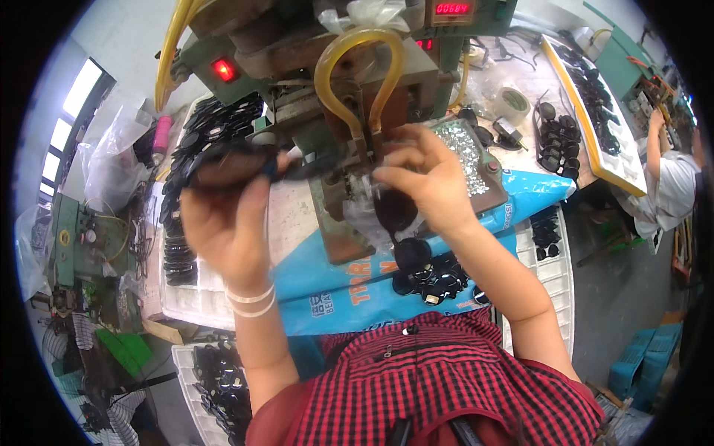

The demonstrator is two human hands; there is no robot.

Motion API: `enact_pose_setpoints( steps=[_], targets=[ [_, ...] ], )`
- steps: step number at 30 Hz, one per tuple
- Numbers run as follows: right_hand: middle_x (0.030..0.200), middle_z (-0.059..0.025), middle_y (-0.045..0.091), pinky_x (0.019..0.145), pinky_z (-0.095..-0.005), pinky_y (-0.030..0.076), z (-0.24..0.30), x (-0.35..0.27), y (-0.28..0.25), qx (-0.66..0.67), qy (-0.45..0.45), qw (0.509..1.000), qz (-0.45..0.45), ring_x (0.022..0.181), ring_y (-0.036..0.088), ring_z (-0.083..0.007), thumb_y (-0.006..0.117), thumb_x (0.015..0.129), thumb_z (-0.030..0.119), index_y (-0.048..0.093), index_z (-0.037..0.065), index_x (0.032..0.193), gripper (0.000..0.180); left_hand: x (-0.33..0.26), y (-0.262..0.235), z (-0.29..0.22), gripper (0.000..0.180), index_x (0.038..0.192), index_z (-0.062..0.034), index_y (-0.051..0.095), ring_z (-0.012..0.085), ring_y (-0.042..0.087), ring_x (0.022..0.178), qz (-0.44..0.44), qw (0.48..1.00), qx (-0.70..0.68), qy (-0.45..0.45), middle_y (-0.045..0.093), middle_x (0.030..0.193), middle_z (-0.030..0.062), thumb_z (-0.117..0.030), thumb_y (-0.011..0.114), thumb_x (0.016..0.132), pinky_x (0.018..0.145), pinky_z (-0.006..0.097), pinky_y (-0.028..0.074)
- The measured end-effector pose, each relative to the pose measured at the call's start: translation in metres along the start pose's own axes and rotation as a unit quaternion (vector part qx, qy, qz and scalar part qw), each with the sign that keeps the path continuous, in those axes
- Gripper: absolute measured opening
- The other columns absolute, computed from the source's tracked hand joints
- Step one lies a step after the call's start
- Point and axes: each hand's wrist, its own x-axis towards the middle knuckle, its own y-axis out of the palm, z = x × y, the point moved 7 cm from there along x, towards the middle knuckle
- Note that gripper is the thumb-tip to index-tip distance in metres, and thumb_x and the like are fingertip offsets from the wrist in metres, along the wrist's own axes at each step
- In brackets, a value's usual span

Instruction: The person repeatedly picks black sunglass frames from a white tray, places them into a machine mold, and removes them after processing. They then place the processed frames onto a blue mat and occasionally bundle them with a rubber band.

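Observation:
My left hand (227,230), with a pale band at the wrist, is closed around dark sunglasses (230,167); motion smears their outline. Just right of the machine's head, my right hand (430,178) is pinched, fingertips together. Below those fingertips hangs a dark sunglasses front (394,210), one lens above the other, at the machine's work point; the exact grip is partly hidden. The green bench press (379,82) has a looped yellow hose (361,37) in front. Beside my right hand, a tray of small silver metal parts (462,156) sits on the machine's base.
Blue plastic sheeting (305,297) covers the bench front, with several dark sunglasses (431,279) piled on it. Rows of dark frames (178,260) fill a white tray at left. A yellow-edged tray (595,111) stands right, near a roll of tape (513,102). Another person (658,171) is at far right.

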Motion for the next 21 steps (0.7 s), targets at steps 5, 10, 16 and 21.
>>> enact_pose_setpoints(
  steps=[5, 10, 16, 21],
  targets=[
    [0.11, -0.014, 0.068, 0.09, -0.0266, 0.049, -0.003, -0.011, 0.017, 0.148, 0.024, 0.989, -0.015, 0.098, 0.064, -0.0134, 0.068, 0.083, -0.002, 0.052, -0.005, 0.131, 0.05, 0.009, 0.01, 0.002, 0.039, 0.127, 0.0043, 0.05, 0.0243, 0.068, 0.092, -0.029, 0.999, -0.034, -0.002, 0.066, 0.105, 0.0134, 0.0, 0.062, 0.09, 0.091, 0.036, 0.052],
    [0.117, -0.0128, 0.067, 0.098, -0.0311, 0.047, 0.01, -0.017, -0.008, -0.017, -0.047, 0.998, 0.037, 0.115, 0.061, -0.0198, 0.06, 0.086, -0.001, 0.056, -0.004, 0.126, 0.041, -0.037, 0.034, -0.006, 0.029, 0.103, -0.0011, 0.057, 0.0265, 0.07, 0.084, 0.145, 0.985, 0.056, 0.068, 0.069, 0.105, 0.0168, 0.005, 0.07, 0.078, 0.07, 0.032, 0.055],
    [0.135, -0.022, 0.055, 0.105, -0.0476, 0.042, -0.04, -0.001, -0.094, -0.633, -0.102, 0.765, -0.064, 0.13, 0.047, -0.0399, 0.075, 0.075, 0.018, 0.074, 0.01, 0.103, 0.029, -0.072, 0.087, -0.016, 0.023, 0.089, -0.0084, 0.061, 0.0185, 0.066, 0.074, 0.28, 0.875, 0.212, 0.332, 0.07, 0.111, 0.0136, -0.002, 0.071, 0.07, 0.055, 0.027, 0.051],
    [0.13, -0.0201, 0.06, 0.105, -0.0451, 0.041, -0.06, -0.005, -0.111, -0.562, -0.154, 0.809, -0.081, 0.125, 0.051, -0.0394, 0.075, 0.074, 0.014, 0.072, 0.006, 0.088, 0.016, -0.073, 0.081, -0.014, 0.016, 0.085, -0.0095, 0.063, 0.0176, 0.063, 0.073, 0.286, 0.877, 0.21, 0.323, 0.071, 0.108, 0.0097, -0.01, 0.069, 0.07, 0.055, 0.028, 0.05]
  ],
)
